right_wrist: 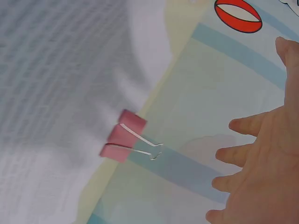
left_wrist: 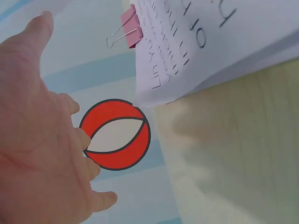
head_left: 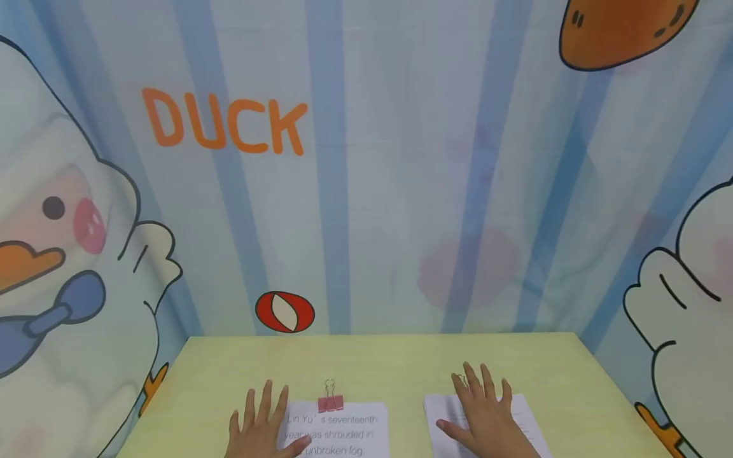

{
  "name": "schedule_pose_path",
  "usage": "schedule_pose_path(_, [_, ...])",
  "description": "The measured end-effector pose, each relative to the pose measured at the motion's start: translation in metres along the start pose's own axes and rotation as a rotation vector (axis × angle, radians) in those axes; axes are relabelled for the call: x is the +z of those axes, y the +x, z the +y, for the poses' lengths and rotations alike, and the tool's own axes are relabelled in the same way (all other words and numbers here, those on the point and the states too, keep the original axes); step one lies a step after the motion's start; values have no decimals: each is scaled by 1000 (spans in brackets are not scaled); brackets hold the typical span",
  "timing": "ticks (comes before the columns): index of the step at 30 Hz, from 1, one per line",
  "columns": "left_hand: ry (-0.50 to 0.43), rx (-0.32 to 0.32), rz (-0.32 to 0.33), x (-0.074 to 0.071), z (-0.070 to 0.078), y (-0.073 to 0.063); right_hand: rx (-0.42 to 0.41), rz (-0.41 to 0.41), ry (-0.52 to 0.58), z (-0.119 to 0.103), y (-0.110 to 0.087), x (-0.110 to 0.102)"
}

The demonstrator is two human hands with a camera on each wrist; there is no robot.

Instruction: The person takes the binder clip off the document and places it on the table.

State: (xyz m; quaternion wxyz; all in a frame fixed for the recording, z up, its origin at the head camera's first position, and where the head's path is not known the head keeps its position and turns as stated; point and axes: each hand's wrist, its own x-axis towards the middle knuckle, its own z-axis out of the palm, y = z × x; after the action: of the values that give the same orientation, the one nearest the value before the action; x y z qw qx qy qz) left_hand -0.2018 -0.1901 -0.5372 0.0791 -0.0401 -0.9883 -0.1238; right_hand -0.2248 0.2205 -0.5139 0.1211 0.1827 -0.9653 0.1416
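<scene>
Two stacks of printed sheets lie side by side at the front of the table. The left stack (head_left: 355, 427) carries large print and has a pink binder clip (head_left: 330, 404) on its top edge. My left hand (head_left: 260, 427), fingers spread, is over that stack's left edge, with the thumb across the text. Over the right stack (head_left: 438, 408) my right hand (head_left: 487, 420) is spread too, covering most of its clip. The right wrist view shows that pink binder clip (right_wrist: 124, 135) with its wire handles apart from the fingers. Neither hand grips anything; whether they touch the paper I cannot tell.
The pale yellow table (head_left: 401, 356) ends at a hanging striped curtain (head_left: 389, 191) printed with ducks and the word DUCK. A red and white ball (head_left: 285, 312) is printed on the curtain just above the table's back edge.
</scene>
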Motion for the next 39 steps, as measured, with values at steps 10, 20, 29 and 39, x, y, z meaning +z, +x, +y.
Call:
schedule_pose_path(10, [-86,-40,-92,-12,-1,9,-62,13,-1,-26,35,-8])
schedule_pose_path(20, [-269,-128,-145,-15,6,23,-113,-60,175,-50,65,-5])
schedule_pose_path(29, [-393,-169,-116,-18,11,27,-122,-62,288,-67,85,12])
schedule_pose_path(39, [-517,-167,-150,-9,3,21,-187,-125,428,-92,103,45])
